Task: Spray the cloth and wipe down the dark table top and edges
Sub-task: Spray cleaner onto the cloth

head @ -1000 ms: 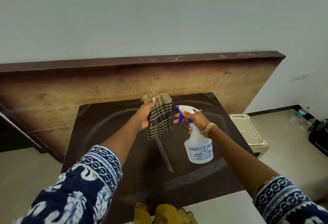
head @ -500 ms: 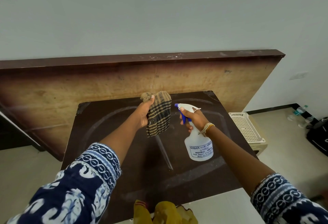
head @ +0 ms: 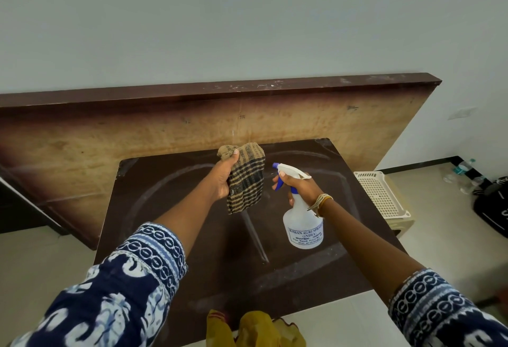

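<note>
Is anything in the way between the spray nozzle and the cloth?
Nothing visible. The spray bottle in the right hand points its blue nozzle across an open gap at the checked cloth hanging from the left hand.

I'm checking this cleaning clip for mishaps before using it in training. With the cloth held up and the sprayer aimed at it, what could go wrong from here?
1. The blue nozzle of the white plastic spray bottle in the right hand points at the checked brown cloth's edge; mist could miss and land on the dark brown table top.
2. The left hand pinches only the cloth's top, so it hangs loose and might slip.
</note>
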{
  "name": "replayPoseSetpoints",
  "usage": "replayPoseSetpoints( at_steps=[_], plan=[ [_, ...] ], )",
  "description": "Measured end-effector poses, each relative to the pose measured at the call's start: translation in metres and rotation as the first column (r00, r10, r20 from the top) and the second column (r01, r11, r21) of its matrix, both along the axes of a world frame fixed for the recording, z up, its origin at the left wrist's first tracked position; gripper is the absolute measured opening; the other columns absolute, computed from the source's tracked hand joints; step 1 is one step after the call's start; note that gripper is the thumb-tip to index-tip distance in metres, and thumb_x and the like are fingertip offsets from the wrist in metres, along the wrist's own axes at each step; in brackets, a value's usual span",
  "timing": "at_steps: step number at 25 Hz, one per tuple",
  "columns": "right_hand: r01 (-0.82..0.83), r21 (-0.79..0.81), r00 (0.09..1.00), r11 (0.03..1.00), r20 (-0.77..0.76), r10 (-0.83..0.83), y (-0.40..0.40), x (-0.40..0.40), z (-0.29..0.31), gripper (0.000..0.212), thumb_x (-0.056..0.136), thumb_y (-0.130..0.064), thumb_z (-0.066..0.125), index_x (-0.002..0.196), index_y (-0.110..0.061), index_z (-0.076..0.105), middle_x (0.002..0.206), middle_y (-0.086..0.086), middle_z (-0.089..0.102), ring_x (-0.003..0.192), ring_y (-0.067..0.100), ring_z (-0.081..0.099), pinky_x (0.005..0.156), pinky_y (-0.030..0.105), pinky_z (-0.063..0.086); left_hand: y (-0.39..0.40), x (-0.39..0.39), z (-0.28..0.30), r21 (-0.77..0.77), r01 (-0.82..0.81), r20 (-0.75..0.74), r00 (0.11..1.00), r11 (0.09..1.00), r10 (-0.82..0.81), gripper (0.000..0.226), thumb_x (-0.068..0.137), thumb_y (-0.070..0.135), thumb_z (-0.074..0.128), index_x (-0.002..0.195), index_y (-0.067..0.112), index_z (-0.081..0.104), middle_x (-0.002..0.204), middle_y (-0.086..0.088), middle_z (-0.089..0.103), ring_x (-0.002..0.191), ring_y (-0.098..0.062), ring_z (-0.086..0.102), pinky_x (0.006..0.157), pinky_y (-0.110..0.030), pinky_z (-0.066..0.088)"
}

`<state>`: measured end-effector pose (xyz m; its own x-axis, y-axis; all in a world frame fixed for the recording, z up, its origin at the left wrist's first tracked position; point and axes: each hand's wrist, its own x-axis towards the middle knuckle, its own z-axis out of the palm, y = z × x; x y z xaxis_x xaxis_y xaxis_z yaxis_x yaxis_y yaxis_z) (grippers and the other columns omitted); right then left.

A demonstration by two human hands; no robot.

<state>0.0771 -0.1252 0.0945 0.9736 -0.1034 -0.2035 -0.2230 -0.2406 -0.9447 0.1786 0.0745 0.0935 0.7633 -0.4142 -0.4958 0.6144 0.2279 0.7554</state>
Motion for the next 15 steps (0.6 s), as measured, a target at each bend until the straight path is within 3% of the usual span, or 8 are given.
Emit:
replayPoseSetpoints(
  at_steps=[8,12,15],
  plan=[
    [0.011,0.017,1.000,1.000,0.009,-0.011,-0.002,0.012,0.001,0.021,0.100,-0.036,0.048,0.098,-0.021,0.062,0.081,0.005,0.067,0.043,0.010,0.047,0.047,0.026,0.043,-0.005,0.005,-0.002,-0.010,-0.008,-0.011,1.000,1.000,0.008,0.032,0.099,0.037,0.051,0.109,0.009,0.063,0.105,-0.014,0.071,0.101,-0.030,0.067,0.094,-0.048,0.050],
    [0.027,0.021,0.999,0.999,0.029,-0.028,-0.013,0.020,-0.007,0.029,0.100,-0.034,0.049,0.122,-0.018,0.058,0.103,0.008,0.071,0.061,0.013,0.062,0.051,0.026,0.050,-0.008,0.007,-0.004,-0.006,-0.008,-0.023,1.000,1.000,0.008,0.031,0.099,0.036,0.051,0.106,0.009,0.063,0.106,-0.015,0.071,0.098,-0.030,0.067,0.093,-0.048,0.050],
    [0.082,0.023,0.996,0.996,0.020,-0.083,-0.024,0.026,-0.022,0.035,0.098,-0.034,0.052,0.129,-0.018,0.055,0.111,0.007,0.070,0.070,0.018,0.068,0.068,0.026,0.058,-0.012,0.008,-0.006,-0.005,-0.007,-0.036,0.999,1.000,0.007,0.032,0.100,0.036,0.050,0.109,0.008,0.063,0.103,-0.014,0.071,0.096,-0.029,0.067,0.089,-0.046,0.051]
  ],
)
